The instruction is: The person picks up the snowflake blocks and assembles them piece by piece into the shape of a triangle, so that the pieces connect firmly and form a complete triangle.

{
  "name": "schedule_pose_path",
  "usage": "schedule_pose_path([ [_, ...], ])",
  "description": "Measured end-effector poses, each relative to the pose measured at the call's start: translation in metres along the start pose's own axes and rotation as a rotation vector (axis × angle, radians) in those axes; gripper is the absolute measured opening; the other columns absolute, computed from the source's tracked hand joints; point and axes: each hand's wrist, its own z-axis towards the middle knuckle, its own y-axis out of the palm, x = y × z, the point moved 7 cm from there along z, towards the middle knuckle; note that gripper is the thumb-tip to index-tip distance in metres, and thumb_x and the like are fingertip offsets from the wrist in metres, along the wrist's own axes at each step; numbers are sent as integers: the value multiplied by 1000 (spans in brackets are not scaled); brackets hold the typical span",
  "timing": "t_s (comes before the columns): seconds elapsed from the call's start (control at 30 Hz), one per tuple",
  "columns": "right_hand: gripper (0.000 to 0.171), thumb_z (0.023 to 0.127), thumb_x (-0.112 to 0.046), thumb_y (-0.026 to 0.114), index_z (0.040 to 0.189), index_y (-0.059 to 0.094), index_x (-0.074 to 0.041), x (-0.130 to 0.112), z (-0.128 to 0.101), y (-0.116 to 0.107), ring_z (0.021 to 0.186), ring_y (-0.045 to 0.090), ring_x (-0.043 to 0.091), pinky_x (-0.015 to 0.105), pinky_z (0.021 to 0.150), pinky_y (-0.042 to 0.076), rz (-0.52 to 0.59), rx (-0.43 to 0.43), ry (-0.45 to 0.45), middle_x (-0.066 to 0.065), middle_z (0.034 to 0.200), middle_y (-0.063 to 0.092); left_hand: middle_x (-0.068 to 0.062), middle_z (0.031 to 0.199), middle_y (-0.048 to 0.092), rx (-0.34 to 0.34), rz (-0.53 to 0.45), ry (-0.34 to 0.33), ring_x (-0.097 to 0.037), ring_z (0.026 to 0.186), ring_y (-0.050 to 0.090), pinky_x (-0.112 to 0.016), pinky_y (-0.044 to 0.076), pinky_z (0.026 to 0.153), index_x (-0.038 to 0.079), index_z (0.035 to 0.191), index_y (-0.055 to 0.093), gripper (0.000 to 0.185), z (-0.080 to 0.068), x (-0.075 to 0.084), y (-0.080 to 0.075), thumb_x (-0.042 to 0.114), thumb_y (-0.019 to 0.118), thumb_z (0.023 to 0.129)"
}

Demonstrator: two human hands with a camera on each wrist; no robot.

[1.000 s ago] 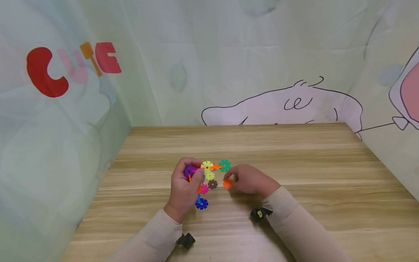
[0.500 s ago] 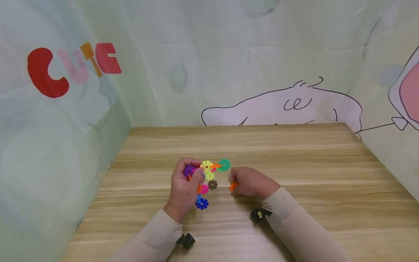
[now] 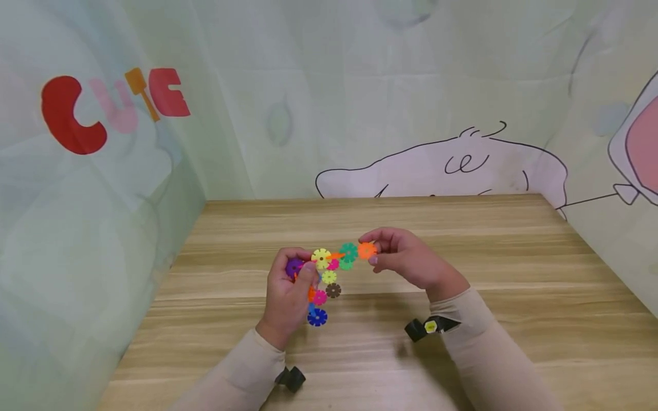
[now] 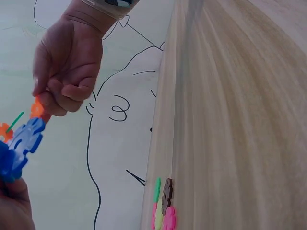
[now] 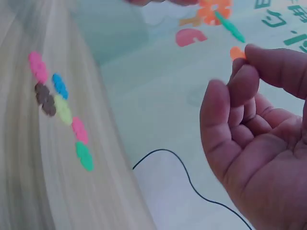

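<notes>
The wooden surface [image 3: 462,274] runs back to pale cloth walls printed with a cartoon outline and red letters.

Above its middle, the left hand [image 3: 288,297] has its fingers curled round the left end of a cluster of joined snowflake discs [image 3: 329,265], held clear of the wood. A purple disc [image 3: 295,267] sits inside that grip, a yellow disc [image 3: 321,258] just right of it, and a green disc [image 3: 349,252] at the cluster's right end.

The right hand [image 3: 411,260] is raised at the same height, thumb and fingertips pinching 1 orange disc [image 3: 366,250] that touches or nearly touches the green disc's right edge; whether they are joined cannot be told. In the right wrist view the orange disc [image 5: 237,52] peeps out above the pinching fingers [image 5: 249,84].

Below the cluster, near the left hand, lie loose pieces on the wood: a pale green disc [image 3: 329,277], a brown disc [image 3: 333,290], a pink disc [image 3: 320,297] and a blue disc [image 3: 317,317].
</notes>
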Motion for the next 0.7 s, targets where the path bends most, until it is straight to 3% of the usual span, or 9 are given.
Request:
schedule_pose_path([
  [0.2, 36, 103, 1, 61, 138, 55, 10, -6, -3, 1, 88, 66, 18, 30, 85, 62, 74, -42, -11, 4, 100, 68, -3, 78, 53, -29, -12, 18, -11, 67, 53, -19, 49, 58, -14, 116, 49, 12, 0, 1, 1, -10, 49, 105],
  [0.4, 35, 104, 1, 60, 138, 56, 10, -7, -5, 3, 87, 66, 18, 30, 85, 62, 85, -55, 4, 6, 96, 65, -3, 78, 53, -48, -15, 18, -11, 67, 52, -18, 49, 58, -13, 117, 49, 13, 0, 2, 1, -10, 49, 105],
  [0.7, 31, 104, -2, 62, 134, 59, 6, -6, -4, 6, 89, 65, 18, 31, 86, 62, 56, -70, 27, 6, 103, 69, -6, 79, 52, -98, -50, 76, -18, 64, 49, -21, 48, 56, -14, 117, 48, 15, 0, 5, 5, -14, 48, 102],
])
